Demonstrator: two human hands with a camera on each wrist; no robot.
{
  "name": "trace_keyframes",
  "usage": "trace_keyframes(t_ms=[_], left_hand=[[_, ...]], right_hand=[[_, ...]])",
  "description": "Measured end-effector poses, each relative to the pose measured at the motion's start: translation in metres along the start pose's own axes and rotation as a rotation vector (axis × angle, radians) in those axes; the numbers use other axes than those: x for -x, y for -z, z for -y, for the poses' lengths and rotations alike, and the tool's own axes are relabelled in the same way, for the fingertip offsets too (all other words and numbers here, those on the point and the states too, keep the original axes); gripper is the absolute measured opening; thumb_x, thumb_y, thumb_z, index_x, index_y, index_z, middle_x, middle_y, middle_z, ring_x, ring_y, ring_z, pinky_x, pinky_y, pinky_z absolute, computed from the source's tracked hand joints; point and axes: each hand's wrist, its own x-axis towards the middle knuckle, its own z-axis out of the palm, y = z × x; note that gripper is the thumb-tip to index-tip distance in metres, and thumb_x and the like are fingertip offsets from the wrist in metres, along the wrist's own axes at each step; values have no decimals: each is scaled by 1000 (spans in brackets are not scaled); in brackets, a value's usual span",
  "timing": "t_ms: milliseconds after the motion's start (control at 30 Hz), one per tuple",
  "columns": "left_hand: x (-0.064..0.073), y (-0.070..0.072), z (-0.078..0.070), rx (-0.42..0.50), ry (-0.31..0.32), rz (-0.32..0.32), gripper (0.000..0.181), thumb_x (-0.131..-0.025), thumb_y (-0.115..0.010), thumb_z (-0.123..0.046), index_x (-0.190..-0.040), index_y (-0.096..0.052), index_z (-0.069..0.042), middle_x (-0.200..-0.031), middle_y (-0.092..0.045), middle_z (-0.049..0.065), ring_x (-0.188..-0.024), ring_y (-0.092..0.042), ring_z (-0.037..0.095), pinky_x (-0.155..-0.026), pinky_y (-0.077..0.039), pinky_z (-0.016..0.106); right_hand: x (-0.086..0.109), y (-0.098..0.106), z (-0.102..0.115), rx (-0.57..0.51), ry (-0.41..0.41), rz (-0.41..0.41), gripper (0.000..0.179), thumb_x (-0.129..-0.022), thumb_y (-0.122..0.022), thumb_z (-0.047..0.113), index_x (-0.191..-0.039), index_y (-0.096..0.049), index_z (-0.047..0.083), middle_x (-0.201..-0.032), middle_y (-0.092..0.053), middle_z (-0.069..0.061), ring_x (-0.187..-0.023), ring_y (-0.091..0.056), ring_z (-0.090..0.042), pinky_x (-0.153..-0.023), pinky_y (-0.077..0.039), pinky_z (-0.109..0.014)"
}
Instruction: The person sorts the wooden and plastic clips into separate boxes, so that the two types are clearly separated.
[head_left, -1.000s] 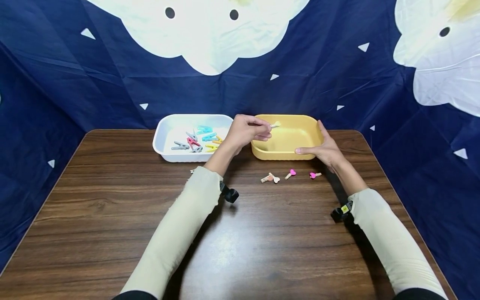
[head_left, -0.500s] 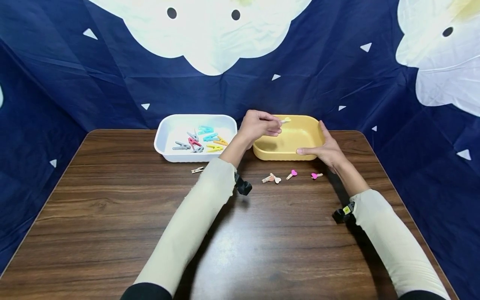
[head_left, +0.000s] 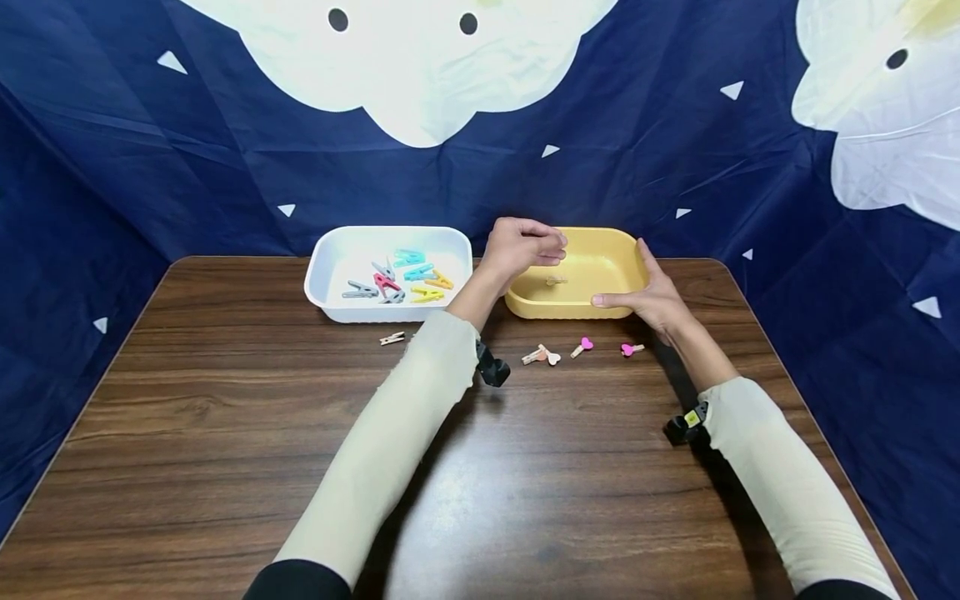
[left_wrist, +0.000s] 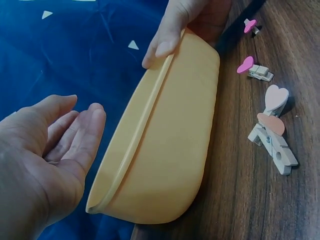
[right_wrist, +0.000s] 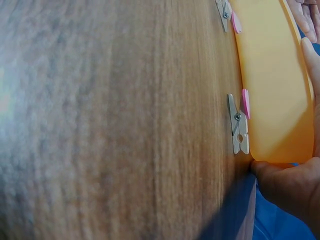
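My left hand hovers over the left part of the yellow plastic bin. Its fingers are loosely bent and hold nothing, as the left wrist view also shows. A small wooden clothespin lies on the floor of the bin. At the bin's right end, my right hand grips the wall, thumb by the front rim and a finger stretched toward the back corner. On the table before the bin lie two clothespins with pink hearts, plus clothespins with a white heart and an orange heart.
Left of the yellow bin stands a white bin with several coloured plastic clothespins. A plain-looking wooden clothespin lies in front of it, near the left sleeve. Behind the wooden table hangs a blue cloth.
My left hand moved right over the yellow bin with a clothespin, then let it go; the clothespin now lies inside. The right hand has stayed on the bin.
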Motion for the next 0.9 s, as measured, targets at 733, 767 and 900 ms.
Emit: trace_keyframes(t_ms=[733, 767, 900], left_hand=[[26, -1, -8, -20, -73, 162, 11, -103, -78, 2, -109, -83, 9, -118, -80, 36, -80, -83, 16, -85, -72, 38], [28, -1, -9, -19, -72, 167, 10, -103, -78, 2, -108, -83, 9, -116, -81, 34, -80, -83, 16, -85, -72, 38], [35, 0, -12, -19, -71, 189, 10, -102, -80, 1, -108, -84, 8, -105, -84, 22, -80, -83, 17, -87, -72, 40]], right_hand=[[1, 0, 1, -23, -20, 7, 150, -86, -101, 24, -181, 15, 37, -192, 0, -4, -175, -24, -29, -145, -22, -45], [1, 0, 1, -21, -20, 7, 150, -87, -101, 24, -181, 14, 37, -192, 0, -4, -175, -24, -29, -145, -22, -44], [1, 0, 1, -5, -16, 6, 150, -86, -102, 27, -181, 14, 37, -192, 0, -4, -175, -23, -29, -145, -21, -45]])
